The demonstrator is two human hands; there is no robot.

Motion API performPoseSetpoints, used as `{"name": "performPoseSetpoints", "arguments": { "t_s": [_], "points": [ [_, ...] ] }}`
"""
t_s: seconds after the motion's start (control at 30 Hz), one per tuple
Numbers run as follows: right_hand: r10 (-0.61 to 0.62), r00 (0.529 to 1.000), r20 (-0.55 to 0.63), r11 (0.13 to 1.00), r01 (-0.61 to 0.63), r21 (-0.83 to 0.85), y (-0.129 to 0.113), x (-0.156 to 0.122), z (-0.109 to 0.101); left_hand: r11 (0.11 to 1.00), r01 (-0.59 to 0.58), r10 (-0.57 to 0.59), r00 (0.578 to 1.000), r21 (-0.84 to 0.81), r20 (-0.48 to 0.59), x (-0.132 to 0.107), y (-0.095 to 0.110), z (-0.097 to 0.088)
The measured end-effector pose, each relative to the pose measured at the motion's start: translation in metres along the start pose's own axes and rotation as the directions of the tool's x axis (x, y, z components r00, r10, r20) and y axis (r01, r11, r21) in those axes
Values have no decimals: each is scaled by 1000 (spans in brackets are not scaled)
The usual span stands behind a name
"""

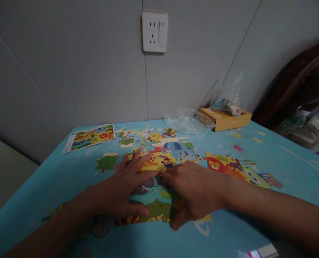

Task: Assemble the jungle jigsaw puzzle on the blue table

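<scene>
A partly joined jigsaw puzzle (155,209) with animal pictures lies flat on the blue table. My left hand (125,182) rests on its left side, fingers spread and thumb near the lower edge. On the right part of the puzzle, my right hand (190,188) presses down with bent fingers, its thumb apart at the lower edge. The fingertips of both hands come close together in the middle. Elephant pieces (179,150) show just beyond the hands. Parts of the puzzle are hidden beneath my palms.
A loose tree piece (107,162) lies left, and joined lion pieces (224,166) lie right. Further back are a picture sheet (92,138), loose pieces (170,132), a clear plastic bag (188,121) and an orange box (229,121) topped by another bag (228,100). A wall stands behind.
</scene>
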State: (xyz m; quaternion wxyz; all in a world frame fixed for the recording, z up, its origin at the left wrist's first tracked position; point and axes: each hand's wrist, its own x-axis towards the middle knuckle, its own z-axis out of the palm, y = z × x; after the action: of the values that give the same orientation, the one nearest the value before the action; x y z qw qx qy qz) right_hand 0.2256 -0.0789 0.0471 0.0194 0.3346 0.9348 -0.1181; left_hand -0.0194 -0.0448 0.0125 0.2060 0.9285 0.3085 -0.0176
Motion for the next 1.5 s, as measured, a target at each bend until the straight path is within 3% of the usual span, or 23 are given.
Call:
{"name": "performPoseSetpoints", "arguments": {
  "t_s": [0.5, 0.83, 1.0, 1.17, 1.33, 1.5],
  "points": [
    [-8, 998, -69, 997, 13, 76, 9, -7, 9, 999, -35, 34, 999, -31, -24, 0, -3, 3],
    [-22, 999, -33, 996, 25, 90, 13, -10, 8, 985, -171, 165, 978, -33, -127, -2, -7, 6],
    [-28, 999, -20, 991, 30, 127, 17, -10, 9, 984, -163, 154, 982, -75, -113, -3, -5, 7],
    [-7, 1000, 0, 993, 7, 121, 18, -9, 7, 974, -213, 198, 964, -71, -176, -2, -4, 9],
    [3, 1000, -16, 994, -1, 107, 18, -8, 7, 979, -181, 163, 972, -96, -170, -2, -7, 12],
    [15, 1000, -17, 994, -13, 105, 17, -8, 9, 976, -212, 202, 966, -46, -162, -2, -7, 12]
  ]
}}
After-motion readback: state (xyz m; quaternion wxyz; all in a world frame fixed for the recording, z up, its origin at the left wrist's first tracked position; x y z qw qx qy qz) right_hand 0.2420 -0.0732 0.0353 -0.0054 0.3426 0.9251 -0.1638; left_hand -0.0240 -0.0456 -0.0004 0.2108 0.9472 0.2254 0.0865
